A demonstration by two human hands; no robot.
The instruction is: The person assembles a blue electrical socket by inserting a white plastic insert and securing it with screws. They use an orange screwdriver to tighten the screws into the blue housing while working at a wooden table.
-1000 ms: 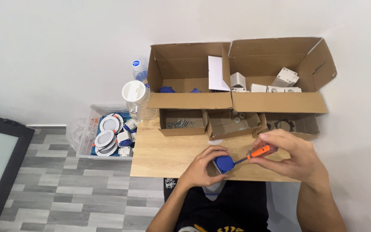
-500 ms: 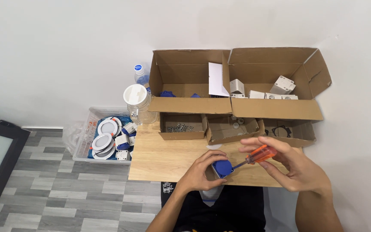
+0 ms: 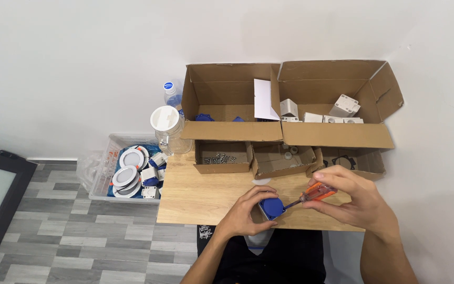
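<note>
Two hands — blue part [image 3: 272,206], orange-handled screwdriver [image 3: 311,194]

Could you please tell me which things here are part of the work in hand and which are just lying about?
In hand:
left hand gripping the blue part
right hand holding the orange screwdriver, its tip at the part

Lying about:
big cardboard boxes
small box of screws
glass jar
water bottle
floor bin of white round fittings

The screwdriver tip [image 3: 285,206] is too small to resolve against the blue part [image 3: 272,206], half hidden by the left hand [image 3: 248,210]. Small-box contents [image 3: 222,157] indistinct; forearms cut off below.
</note>
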